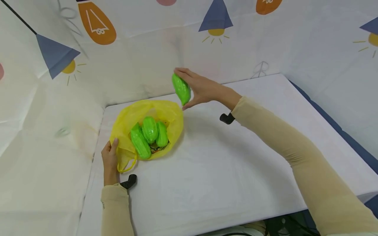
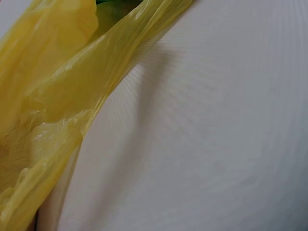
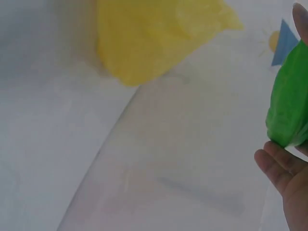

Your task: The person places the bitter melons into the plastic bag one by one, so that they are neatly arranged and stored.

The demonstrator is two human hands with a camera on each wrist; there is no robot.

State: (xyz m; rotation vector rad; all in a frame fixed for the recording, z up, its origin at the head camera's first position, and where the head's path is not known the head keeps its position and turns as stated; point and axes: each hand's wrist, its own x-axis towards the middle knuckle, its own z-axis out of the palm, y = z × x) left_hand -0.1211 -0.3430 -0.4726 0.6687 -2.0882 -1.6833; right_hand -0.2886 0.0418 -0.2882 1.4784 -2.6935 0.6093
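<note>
A yellow plastic bag [image 1: 175, 114] lies open-mouthed on the table, with three shiny green oblong pieces [image 1: 137, 140] inside it. My left hand [image 1: 110, 162] pinches the bag's left edge by its handle loop. Up past the bag's far right rim, my right hand [image 1: 200, 86] holds another bright green oblong piece [image 1: 181, 88] between thumb and fingers, clear of the table. That piece looks lumpy and ridged in the right wrist view, where part of it is cut off. In the left wrist view, yellow bag folds [image 2: 72, 91] fill the left side and the left hand hardly shows.
The table [image 1: 206, 183] has a white cover, and its far edge meets a white cloth wall [image 1: 141, 62] printed with lamps and bulbs. Another cloth wall [image 1: 50, 147] stands along the left. Dark cables [image 1: 292, 226] lie below the near edge.
</note>
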